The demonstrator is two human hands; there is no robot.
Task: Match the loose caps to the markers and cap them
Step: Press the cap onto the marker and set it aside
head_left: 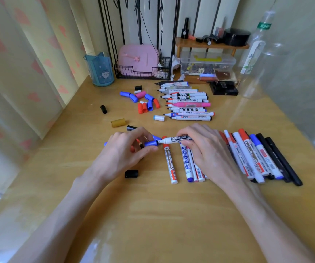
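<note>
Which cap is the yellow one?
The yellow cap lying alone beyond the left hand. The other caps are blue, red, black, pink or white.

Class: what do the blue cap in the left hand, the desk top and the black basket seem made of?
Small blue marker cap: probably plastic, smooth, soft sheen. Yellow desk top: wood or wood-look laminate, grain lines, glossy reflections. Black mesh basket: likely coated metal wire, thin grid.

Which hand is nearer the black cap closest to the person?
Left. The left hand is just beyond the black cap; the right hand holds a marker well to its right.
</note>
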